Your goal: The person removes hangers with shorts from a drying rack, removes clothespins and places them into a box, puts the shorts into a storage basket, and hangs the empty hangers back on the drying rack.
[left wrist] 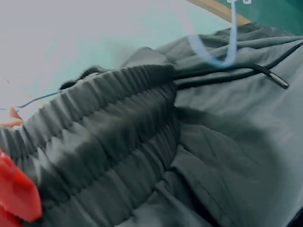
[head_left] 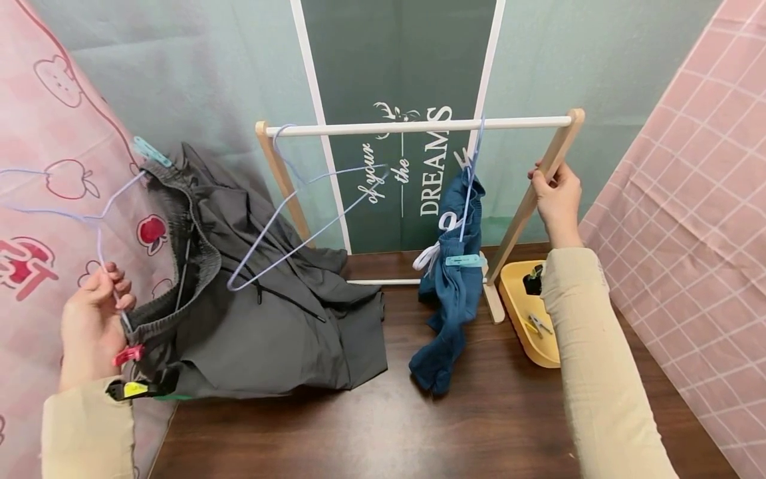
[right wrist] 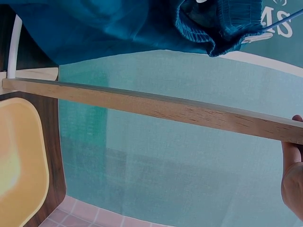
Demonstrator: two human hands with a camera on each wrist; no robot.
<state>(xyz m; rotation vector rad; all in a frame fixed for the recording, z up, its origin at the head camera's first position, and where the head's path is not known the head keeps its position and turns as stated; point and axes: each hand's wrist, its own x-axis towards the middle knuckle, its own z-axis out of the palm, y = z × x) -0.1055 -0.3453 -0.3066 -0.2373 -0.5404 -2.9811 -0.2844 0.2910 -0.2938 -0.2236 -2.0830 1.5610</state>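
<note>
My left hand grips a lilac wire hanger at the left. Grey drawstring pants hang from this hanger, a light-blue clothespin at the far end of the waistband and a red clothespin at the near end. The elastic waistband fills the left wrist view, where most of that hand is hidden. With thumb and fingers, my right hand holds the upper part of the rack's right wooden post; the same post crosses the right wrist view.
A bare lilac hanger hangs at the left of the rack's white bar. Blue pants hang near its right end, with a light-blue clothespin. A yellow tray with loose clips stands by the rack's right foot. Curtains enclose the space.
</note>
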